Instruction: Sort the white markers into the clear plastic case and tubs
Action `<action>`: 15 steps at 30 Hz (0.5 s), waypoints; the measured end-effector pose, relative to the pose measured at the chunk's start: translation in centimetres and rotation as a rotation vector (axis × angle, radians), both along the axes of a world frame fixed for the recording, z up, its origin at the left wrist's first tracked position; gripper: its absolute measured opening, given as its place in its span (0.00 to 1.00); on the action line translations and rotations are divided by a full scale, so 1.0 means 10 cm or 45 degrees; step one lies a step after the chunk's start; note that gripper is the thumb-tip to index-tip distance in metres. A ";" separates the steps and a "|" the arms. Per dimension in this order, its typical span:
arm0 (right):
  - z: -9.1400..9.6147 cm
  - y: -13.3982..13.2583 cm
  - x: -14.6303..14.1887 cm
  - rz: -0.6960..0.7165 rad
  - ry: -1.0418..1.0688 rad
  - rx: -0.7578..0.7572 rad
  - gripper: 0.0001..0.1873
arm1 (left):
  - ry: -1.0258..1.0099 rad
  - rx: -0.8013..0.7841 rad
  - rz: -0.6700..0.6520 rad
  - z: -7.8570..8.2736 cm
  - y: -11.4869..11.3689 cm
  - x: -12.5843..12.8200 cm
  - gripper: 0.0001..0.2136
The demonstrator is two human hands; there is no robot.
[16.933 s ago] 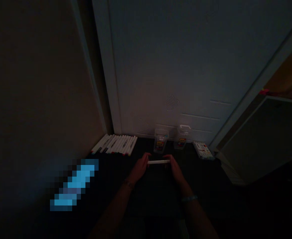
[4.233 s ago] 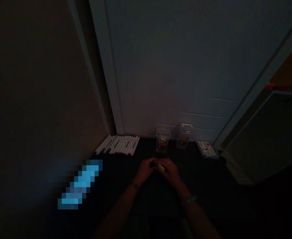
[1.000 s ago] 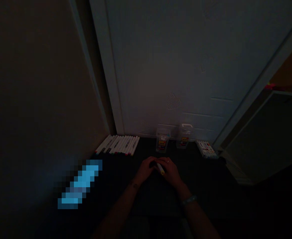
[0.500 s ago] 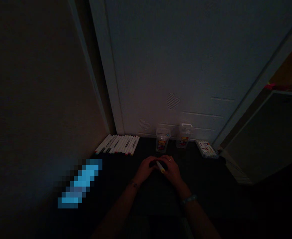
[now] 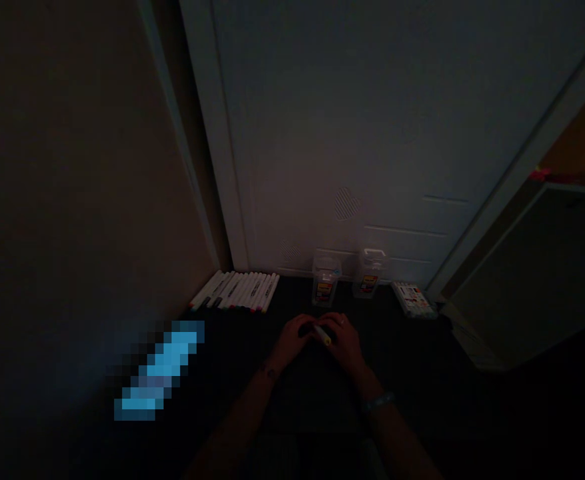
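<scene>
I hold a white marker (image 5: 322, 334) between my left hand (image 5: 292, 339) and right hand (image 5: 343, 341), with the fingers of both closed around it.

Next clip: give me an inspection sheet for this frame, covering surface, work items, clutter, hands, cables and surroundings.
Surface: dark floor, dimly lit.
Work items: white marker with a yellowish tip, between both hands.
Clutter: row of white markers at left; clear plastic tub and a second clear tub by the white panelled door; smaller marker set at right.
Hands: right hand has its grip shut on the marker; left hand curls at its other end, contact too dark to tell.
Cables: nothing seen.
Surroundings: door ahead; beige wall at left.
</scene>
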State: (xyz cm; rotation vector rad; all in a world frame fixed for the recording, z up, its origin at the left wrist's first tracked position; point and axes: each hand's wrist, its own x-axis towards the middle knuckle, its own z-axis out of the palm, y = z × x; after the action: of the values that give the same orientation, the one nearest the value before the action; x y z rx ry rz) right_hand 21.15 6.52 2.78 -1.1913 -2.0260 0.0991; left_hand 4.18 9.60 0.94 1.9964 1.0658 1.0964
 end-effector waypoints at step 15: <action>0.04 -0.02 0.00 -0.090 0.001 0.005 0.11 | 0.003 0.053 0.011 -0.01 0.00 0.01 0.11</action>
State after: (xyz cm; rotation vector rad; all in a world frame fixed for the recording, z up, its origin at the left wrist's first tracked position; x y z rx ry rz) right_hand 21.12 6.28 3.22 -1.2588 -1.9802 0.0605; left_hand 4.29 9.63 0.87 2.0279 1.0616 1.1300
